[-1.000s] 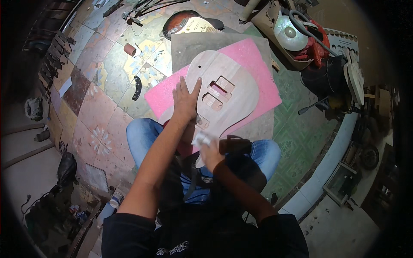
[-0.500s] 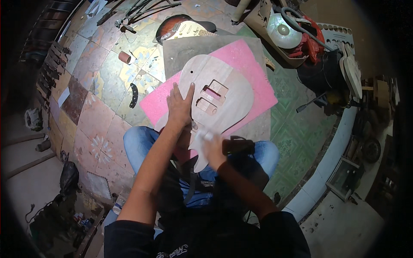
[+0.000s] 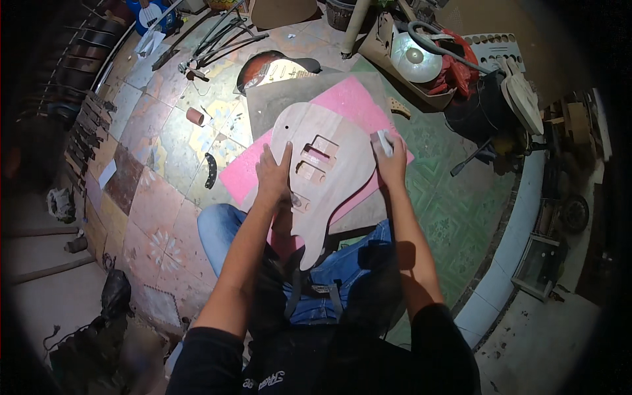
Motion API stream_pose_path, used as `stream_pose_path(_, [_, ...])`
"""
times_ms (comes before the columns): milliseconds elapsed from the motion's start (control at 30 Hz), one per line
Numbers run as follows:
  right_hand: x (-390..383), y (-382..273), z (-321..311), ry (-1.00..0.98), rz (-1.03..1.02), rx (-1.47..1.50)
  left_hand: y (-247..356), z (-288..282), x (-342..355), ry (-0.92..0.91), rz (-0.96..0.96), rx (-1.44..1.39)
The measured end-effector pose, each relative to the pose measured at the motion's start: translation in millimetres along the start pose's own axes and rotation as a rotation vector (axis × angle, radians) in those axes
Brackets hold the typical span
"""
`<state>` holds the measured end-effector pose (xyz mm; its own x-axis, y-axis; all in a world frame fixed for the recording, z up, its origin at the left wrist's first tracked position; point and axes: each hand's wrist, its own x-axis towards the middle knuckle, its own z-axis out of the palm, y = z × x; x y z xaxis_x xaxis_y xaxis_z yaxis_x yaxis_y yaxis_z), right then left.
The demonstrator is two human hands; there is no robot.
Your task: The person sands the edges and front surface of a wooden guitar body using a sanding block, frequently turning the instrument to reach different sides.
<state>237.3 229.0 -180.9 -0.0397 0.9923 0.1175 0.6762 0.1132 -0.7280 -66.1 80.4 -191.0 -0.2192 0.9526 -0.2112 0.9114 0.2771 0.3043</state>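
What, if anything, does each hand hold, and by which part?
The right hand grips a small pale pad by its right side; the left hand rests on the guitar body.

I count one left hand (image 3: 272,175) and one right hand (image 3: 394,161) of mine, either side of one pale guitar body (image 3: 349,148); one whitish block (image 3: 382,143) at its right edge; one pink sheet (image 3: 356,99) and one grey mat (image 3: 264,110) beneath it; one sunburst guitar (image 3: 280,71) beyond it.
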Motion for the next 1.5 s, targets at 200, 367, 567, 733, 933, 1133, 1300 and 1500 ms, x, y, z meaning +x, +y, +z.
stream_pose_path(200, [-157,-32,-16,0.049,0.497,0.737,11,-29,-15,-0.092,-0.039,0.029])
stream_pose_path(367, [-204,-36,-15,-0.008,0.473,0.751,7,4,-76,-0.017,0.033,0.047])
stream_pose_path(567, [-201,-18,-10,-0.004,0.45,0.63,42,6,-103,0.065,0.095,0.061])
stream_pose_path(733, [-205,-20,-12,0.049,0.492,0.671,70,1,-141,-0.031,0.02,0.055])
stream_pose_path(933, [-205,-14,-14,0.063,0.518,0.723,107,39,-221,-0.103,-0.211,-0.067])
stream_pose_path(1133, [-205,-16,-14,0.076,0.542,0.734,88,52,-218,-0.177,-0.379,-0.297])
stream_pose_path(1300, [-199,5,-14,0.18,0.538,0.827,87,29,-220,-0.282,-0.15,-0.292])
stream_pose_path(1500, [-200,-10,-21,0.195,0.605,0.978,105,-28,-235,-0.131,0.052,-0.367])
